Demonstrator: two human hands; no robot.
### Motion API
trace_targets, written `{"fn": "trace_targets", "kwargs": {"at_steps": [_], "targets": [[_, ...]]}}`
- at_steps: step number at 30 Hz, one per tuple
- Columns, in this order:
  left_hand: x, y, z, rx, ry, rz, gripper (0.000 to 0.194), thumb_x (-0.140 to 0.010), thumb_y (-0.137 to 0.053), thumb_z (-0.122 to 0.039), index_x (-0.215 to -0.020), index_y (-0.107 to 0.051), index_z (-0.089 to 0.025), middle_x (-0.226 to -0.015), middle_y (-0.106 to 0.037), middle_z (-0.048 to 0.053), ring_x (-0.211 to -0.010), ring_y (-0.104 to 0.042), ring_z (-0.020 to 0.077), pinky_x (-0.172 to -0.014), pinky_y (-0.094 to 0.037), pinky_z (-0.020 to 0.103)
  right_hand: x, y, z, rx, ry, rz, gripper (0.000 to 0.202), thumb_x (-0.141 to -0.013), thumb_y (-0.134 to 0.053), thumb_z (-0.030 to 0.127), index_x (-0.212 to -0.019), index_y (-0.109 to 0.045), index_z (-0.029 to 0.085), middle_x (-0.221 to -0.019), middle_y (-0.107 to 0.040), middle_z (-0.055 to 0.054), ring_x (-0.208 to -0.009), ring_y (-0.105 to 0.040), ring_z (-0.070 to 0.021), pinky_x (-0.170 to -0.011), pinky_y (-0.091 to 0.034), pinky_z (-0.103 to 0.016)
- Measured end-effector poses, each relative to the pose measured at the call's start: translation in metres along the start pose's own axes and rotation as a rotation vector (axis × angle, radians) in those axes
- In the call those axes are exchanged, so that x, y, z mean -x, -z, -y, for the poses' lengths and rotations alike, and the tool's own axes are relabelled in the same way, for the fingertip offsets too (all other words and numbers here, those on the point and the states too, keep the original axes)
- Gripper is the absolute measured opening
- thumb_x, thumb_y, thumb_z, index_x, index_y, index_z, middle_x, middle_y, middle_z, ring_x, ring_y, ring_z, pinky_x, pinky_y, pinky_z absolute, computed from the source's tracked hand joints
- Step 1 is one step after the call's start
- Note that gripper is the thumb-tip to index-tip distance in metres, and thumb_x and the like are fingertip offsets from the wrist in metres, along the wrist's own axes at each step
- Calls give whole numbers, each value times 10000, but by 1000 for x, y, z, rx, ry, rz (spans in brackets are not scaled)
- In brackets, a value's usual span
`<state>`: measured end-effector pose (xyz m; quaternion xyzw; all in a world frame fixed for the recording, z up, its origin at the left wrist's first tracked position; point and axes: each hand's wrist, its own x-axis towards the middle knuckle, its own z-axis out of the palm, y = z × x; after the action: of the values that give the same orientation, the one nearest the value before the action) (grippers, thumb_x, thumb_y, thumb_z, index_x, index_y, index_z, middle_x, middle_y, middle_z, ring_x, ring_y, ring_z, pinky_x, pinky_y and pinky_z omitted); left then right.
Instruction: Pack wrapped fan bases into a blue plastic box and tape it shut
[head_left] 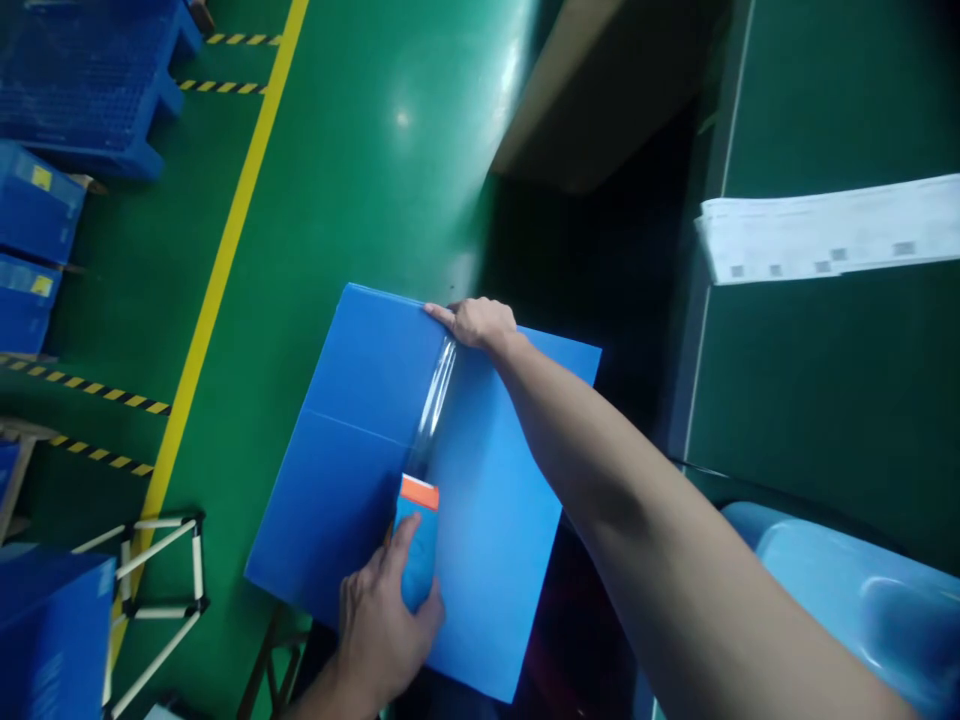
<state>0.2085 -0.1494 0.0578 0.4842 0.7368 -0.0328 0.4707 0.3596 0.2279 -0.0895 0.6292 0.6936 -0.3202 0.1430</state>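
Note:
A blue box (495,480) of sheet material lies in front of me, its top panels meeting at a seam. A strip of shiny clear tape (437,392) runs along the seam from the far edge towards me. My left hand (390,620) is closed around a blue tape dispenser (418,545) with an orange front end, held over the seam on the near half. My right hand (484,322) rests at the box's far edge, where the tape starts, its fingers bent over the edge and partly hidden. One digit points left along the edge.
On the right is a dark green table (825,380) with printed paper sheets (825,230); a light blue plastic stool or bin (840,590) stands below. A brown carton (585,90) is ahead. Blue pallets (90,80), blue boxes (37,205) and a white tube frame (161,610) line the left.

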Motion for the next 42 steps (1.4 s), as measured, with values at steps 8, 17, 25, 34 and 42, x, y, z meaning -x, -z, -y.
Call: {"fn": "trace_targets", "kwargs": {"at_steps": [8, 17, 25, 34, 42], "targets": [[3, -2, -9, 0, 106, 25, 750, -930, -610, -359, -1665, -467, -338, -1584, -661, 27, -1382, -690, 323, -1178, -564, 519, 2, -5, -1, -8, -19, -33, 938, -978, -244, 961, -1318, -815, 298, -1308, -767, -180, -1268, -694, -429, -1032, -541, -543], [-15, -1, -10, -53, 155, 28, 729, -945, -657, -433, -1648, -469, -403, -1421, -772, 42, -1261, -749, 363, -1078, -580, 506, 13, -21, 1, 40, 11, -178, 933, -1047, -197, 871, -1336, -790, 211, -1263, -772, -213, -1224, -702, -434, -1051, -526, -585], [-21, -2, -2, -94, 71, -10, 719, -954, -661, -418, -1648, -476, -376, -1205, -838, 90, -1115, -789, 376, -966, -600, 478, 95, -115, 30, 74, 124, -489, 854, -1130, -90, 591, -1764, -110, 21, -1846, -31, -197, -1714, 7, -369, -1369, 37, -656], [-10, -3, 16, -34, -48, -42, 711, -963, -669, -447, -1640, -469, -366, -1275, -818, 109, -1112, -791, 373, -984, -604, 489, 171, -183, 52, 153, 178, -400, 838, -1136, -141, 565, -1761, -134, 7, -1842, -39, -196, -1717, -13, -348, -1383, 44, -596], [84, -26, 97, 64, -71, -41, 706, -963, -672, -409, -1640, -472, -373, -1336, -806, 47, -1183, -775, 341, -1021, -618, 453, 170, -184, 59, 150, 148, -423, 830, -1131, -162, 549, -1761, -114, 10, -1842, -53, -194, -1715, -46, -348, -1379, -6, -613]]}}
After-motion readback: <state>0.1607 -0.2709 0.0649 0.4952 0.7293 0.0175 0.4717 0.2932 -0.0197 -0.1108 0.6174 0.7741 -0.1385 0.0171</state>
